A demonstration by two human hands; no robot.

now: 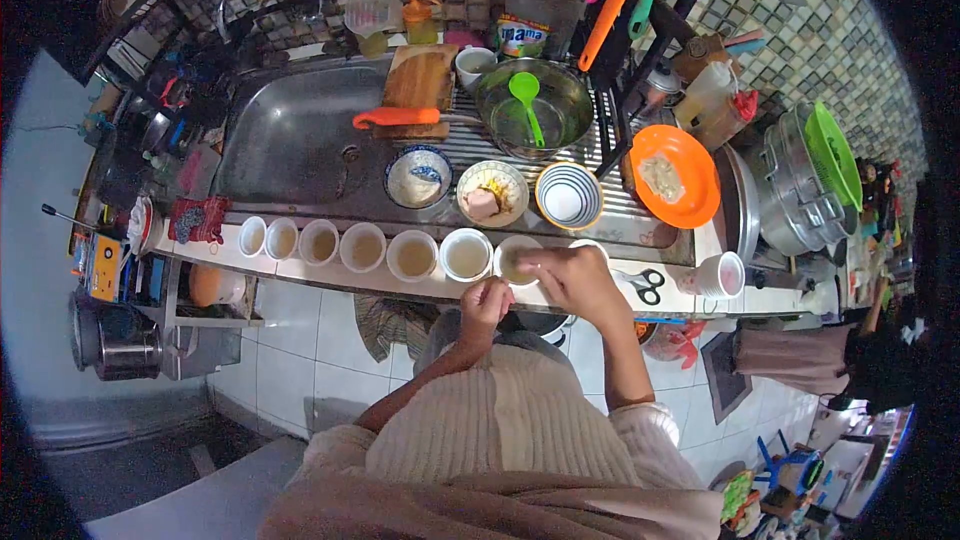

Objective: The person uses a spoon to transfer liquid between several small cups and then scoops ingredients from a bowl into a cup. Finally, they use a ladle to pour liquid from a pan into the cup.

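Several white cups stand in a row along the counter's front edge, with a light brownish content in most of them. My right hand (575, 282) reaches over one white cup (508, 266), its fingers drawn together at the rim; whatever they hold is too small to make out. Just below that cup, my left hand (484, 306) is closed, fingertips pressed together, and its content is hidden. Left of it stands another filled cup (465, 256). A further cup (590, 247) is partly covered by my right hand. Scissors (648, 286) with black handles lie to the right.
Behind the cups sit a bowl of white powder (418, 178), a bowl with a pinkish lump (490, 194) and a striped bowl (570, 196). An orange plate (700, 180), a metal basin (490, 105) with a green ladle, a sink (300, 130) and stacked cups (720, 276) surround them.
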